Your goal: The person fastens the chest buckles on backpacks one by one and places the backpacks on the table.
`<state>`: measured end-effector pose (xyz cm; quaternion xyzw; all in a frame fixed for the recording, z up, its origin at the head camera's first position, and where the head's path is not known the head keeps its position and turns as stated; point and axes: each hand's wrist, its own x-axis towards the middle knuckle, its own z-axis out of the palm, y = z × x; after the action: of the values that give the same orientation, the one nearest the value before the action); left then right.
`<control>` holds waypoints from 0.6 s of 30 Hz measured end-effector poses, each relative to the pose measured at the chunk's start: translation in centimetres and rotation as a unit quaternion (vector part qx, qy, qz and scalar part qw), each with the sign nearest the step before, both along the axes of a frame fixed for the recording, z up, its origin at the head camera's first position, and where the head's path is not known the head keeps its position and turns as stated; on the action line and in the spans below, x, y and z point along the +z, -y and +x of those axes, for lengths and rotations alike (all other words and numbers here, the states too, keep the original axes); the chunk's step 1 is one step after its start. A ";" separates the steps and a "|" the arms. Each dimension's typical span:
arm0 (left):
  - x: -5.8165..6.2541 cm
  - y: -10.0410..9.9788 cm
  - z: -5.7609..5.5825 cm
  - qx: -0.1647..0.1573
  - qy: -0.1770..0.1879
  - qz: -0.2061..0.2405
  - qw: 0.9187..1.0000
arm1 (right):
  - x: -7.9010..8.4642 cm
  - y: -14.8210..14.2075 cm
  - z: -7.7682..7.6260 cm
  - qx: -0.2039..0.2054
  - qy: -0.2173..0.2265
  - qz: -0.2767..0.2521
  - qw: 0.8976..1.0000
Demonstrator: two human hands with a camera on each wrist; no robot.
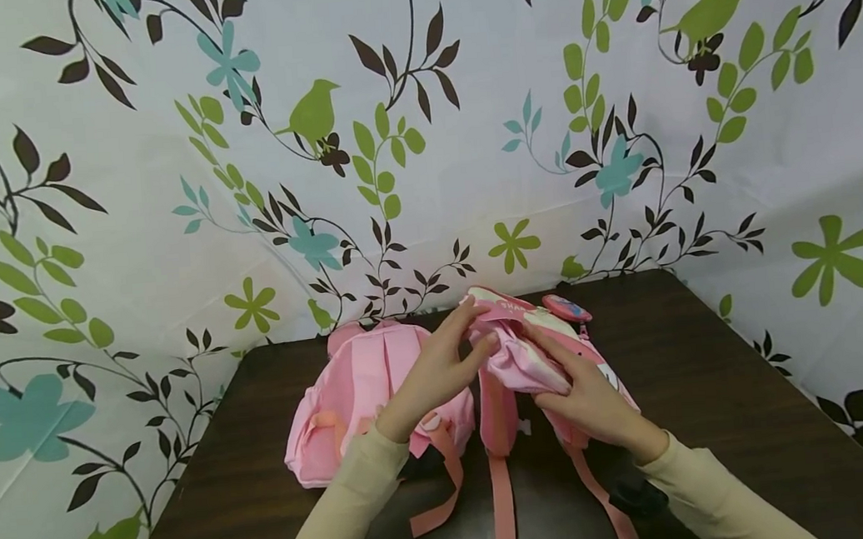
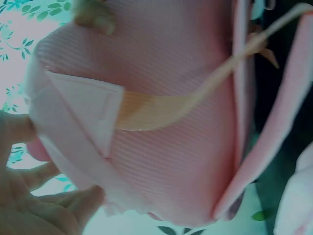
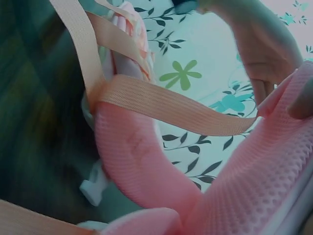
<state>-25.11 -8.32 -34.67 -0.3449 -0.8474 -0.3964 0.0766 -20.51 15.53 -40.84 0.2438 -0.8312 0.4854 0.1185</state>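
A pink backpack (image 1: 521,363) with a printed front is tilted up on the dark table, its padded shoulder strap (image 1: 498,419) and webbing straps hanging toward me. My left hand (image 1: 441,365) grips its upper left edge, thumb apart from the fingers; the left wrist view shows that hand (image 2: 44,196) along the bag's pale border. On the other side, my right hand (image 1: 594,400) holds the bag's folded pink fabric between thumb and fingers. The ribbed back panel (image 2: 171,63) faces the left wrist camera. A small red-edged charm (image 1: 567,308) hangs at the bag's far right.
A second pink backpack (image 1: 338,393) lies on the left of the table (image 1: 717,383), close to my left forearm. Its peach strap (image 1: 448,502) trails toward the front. A leaf-and-bird patterned cloth (image 1: 433,177) hangs behind the table. One white buckle (image 3: 93,188) dangles by a strap.
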 end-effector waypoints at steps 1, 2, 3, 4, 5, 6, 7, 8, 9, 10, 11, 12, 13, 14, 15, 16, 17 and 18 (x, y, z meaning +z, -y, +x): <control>-0.4 0.0 -0.1 0.001 0.002 0.006 1.000 | 0.1 0.0 0.1 0.001 -0.001 0.000 1.000; -0.7 0.0 -0.1 0.001 0.006 0.011 1.000 | 0.1 0.0 0.1 0.002 -0.004 -0.001 1.000; -1.0 0.1 -0.2 -0.001 0.009 0.017 1.000 | 0.2 0.0 0.1 0.003 -0.008 -0.001 1.000; -1.3 0.1 -0.2 -0.006 0.012 0.024 1.000 | 0.2 -0.1 0.0 0.003 -0.016 -0.001 1.000; -1.6 0.2 -0.2 -0.012 0.016 0.031 0.999 | 0.2 -0.1 0.0 0.003 -0.025 0.000 1.000; -1.8 0.3 -0.2 -0.020 0.021 0.039 0.999 | 0.1 -0.1 -0.1 0.002 -0.039 0.001 0.999; -2.1 0.4 -0.3 -0.028 0.028 0.047 0.998 | 0.1 -0.2 -0.2 0.001 -0.053 0.000 0.999; -2.3 0.6 -0.3 -0.038 0.034 0.056 0.997 | 0.1 -0.3 -0.4 0.000 -0.064 -0.001 0.998; -2.4 0.7 -0.4 -0.047 0.038 0.065 0.996 | 0.0 -0.4 -0.5 -0.003 -0.075 -0.002 0.997; -2.6 0.8 -0.5 -0.053 0.041 0.072 0.995 | 0.0 -0.4 -0.6 -0.003 -0.084 -0.003 0.996; -2.8 0.9 -0.6 -0.054 0.043 0.076 0.995 | 0.0 -0.5 -0.7 -0.004 -0.091 -0.006 0.996; -3.0 1.0 -0.7 -0.053 0.041 0.078 0.995 | 0.0 -0.6 -0.7 -0.003 -0.096 -0.010 0.995; -3.2 1.2 -0.9 -0.050 0.038 0.080 0.995 | 0.0 -0.7 -0.8 0.000 -0.098 -0.016 0.995; -3.4 1.3 -1.1 -0.046 0.033 0.081 0.995 | 0.1 -0.8 -0.8 0.002 -0.099 -0.024 0.995; -3.6 1.3 -1.3 -0.039 0.027 0.081 0.996 | 0.2 -0.9 -0.8 0.004 -0.097 -0.033 0.995; -3.8 1.4 -1.5 -0.031 0.020 0.079 0.996 | 0.3 -1.0 -0.7 0.006 -0.094 -0.044 0.995; -4.0 1.5 -1.7 -0.020 0.015 0.078 0.997 | 0.5 -1.1 -0.7 0.006 -0.091 -0.056 0.994; -4.2 1.6 -1.9 -0.009 0.011 0.078 0.997 | 0.6 -1.3 -0.6 0.006 -0.085 -0.069 0.994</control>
<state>-27.05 -9.89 -38.84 -0.3415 -0.8113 -0.4657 0.0905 -21.15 16.79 -40.26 0.2804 -0.7813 0.5196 0.2025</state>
